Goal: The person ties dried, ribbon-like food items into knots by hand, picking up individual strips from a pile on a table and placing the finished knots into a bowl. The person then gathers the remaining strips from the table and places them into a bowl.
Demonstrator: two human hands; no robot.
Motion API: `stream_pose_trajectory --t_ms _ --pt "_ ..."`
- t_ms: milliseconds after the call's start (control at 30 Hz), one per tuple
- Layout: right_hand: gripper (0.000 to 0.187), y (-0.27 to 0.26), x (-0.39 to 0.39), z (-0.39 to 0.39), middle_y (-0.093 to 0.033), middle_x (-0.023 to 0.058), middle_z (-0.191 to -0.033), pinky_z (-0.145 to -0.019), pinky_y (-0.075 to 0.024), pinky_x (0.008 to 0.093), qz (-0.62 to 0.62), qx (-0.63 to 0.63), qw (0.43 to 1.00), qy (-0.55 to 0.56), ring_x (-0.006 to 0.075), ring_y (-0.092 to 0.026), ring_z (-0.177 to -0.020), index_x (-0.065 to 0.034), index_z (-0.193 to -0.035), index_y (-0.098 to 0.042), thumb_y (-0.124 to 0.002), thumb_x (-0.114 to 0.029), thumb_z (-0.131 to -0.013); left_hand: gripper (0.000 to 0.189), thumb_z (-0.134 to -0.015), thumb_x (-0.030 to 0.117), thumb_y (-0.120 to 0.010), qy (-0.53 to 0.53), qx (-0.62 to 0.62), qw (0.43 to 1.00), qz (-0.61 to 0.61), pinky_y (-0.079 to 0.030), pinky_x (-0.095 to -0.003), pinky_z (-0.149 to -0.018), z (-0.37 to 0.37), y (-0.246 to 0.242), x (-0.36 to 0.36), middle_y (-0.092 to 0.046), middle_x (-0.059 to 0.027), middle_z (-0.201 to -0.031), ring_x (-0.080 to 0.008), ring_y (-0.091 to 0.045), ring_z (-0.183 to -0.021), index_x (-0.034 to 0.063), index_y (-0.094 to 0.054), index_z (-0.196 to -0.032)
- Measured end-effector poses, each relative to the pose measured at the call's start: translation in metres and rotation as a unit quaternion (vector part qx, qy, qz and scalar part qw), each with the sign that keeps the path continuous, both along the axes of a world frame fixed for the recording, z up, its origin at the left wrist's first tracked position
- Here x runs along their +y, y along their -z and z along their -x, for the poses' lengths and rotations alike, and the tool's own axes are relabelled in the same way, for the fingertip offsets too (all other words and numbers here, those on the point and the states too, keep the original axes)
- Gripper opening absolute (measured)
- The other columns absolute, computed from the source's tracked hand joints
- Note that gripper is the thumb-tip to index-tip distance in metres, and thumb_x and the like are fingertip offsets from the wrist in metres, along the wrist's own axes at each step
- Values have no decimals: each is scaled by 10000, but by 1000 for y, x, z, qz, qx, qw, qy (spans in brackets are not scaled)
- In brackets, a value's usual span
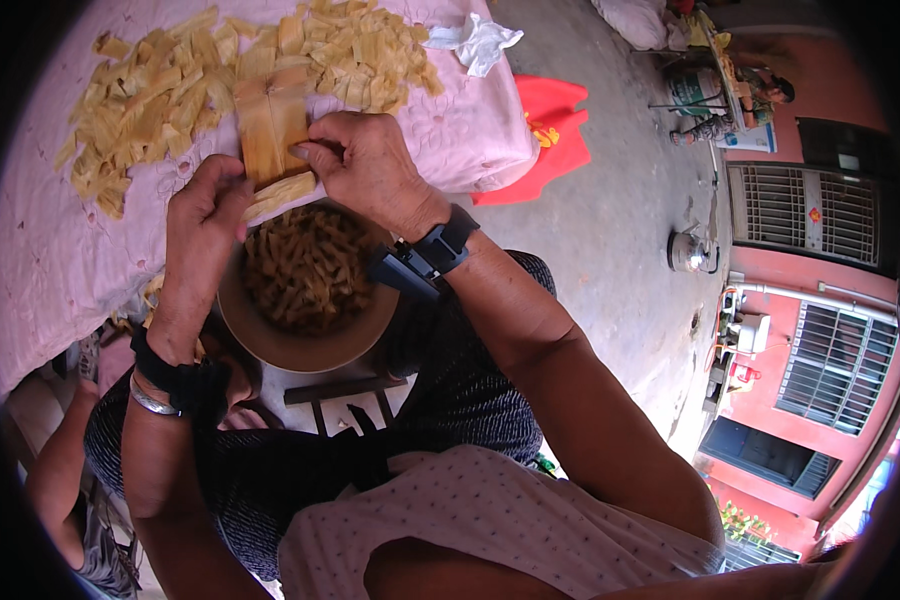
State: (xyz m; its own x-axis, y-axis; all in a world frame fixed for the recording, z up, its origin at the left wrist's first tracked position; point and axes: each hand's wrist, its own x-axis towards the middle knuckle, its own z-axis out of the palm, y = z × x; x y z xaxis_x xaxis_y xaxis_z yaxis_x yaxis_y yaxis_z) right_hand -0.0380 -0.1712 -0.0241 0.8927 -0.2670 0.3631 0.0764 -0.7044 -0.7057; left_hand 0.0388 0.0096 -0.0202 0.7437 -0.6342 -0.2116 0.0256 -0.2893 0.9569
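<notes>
A small tan wooden board (271,135) lies near the edge of a pink cloth-covered table. At its right edge, my right hand (367,165) has thumb and forefinger bent against the wood. My left hand (206,217) is at the board's lower left corner, fingers curled; whether they grip anything is hidden. Along the board's near end rests a pale yellow folded strip (281,196), its left end beside my left fingers. Below both hands, a wide bowl (311,361) holds many narrow brownish-yellow pieces (307,270).
Loose yellow flat strips (157,105) cover the far part of the pink tablecloth (450,142). Crumpled white tissue (487,43) lies at the table's corner, with red cloth or plastic (551,139) beyond. Another person (765,94) sits far right; someone's arm (60,465) shows lower left.
</notes>
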Motion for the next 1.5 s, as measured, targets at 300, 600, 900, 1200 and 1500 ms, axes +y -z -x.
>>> stream_pose_trajectory --t_ms 300,600,900,1200,1500 --pt "75 -35 15 12 -578 113 -712 -539 -458 370 90 -69 993 13 308 -578 -643 -55 -783 -566 -623 -96 -757 122 -777 9 -594 -14 -184 982 26 -358 -244 -500 20 -17 -6 -441 -38 -571 -86 -411 -537 25 -473 -775" --pt "87 -39 30 25 -528 175 -587 -455 -414 395 22 -33 999 -37 365 -542 -540 -41 -799 -520 -533 -106 -856 45 -835 17 -566 124 142 980 59 -368 -176 -532 23 -70 0 -525 28 -680 -30 -454 -599 22 -528 -858" --pt "238 -59 7 33 -414 -89 -570 -475 -320 204 -324 63 906 -264 4 -365 -552 15 -766 -610 -585 -192 -882 94 -810 42 -622 69 28 994 77 -383 -183 -583 15 -82 15 -560 34 -658 -24 -461 -618 -17 -599 -740" --pt "375 -48 22 29 -540 19 -664 -577 -449 221 -352 132 907 -187 72 -520 -598 -35 -1232 -496 -433 22 -867 71 -789 33 -573 -58 -184 979 73 -427 -281 -555 34 -51 1 -584 -102 -683 -171 -555 -599 -29 -560 -822" --pt "607 -37 42 28 -619 72 -706 -515 -473 203 -396 213 856 -255 77 -555 -540 -141 -1386 -266 -503 28 -854 165 -762 100 -659 -112 -180 977 25 -392 -265 -483 23 -22 7 -540 -32 -631 -125 -493 -533 16 -521 -798"
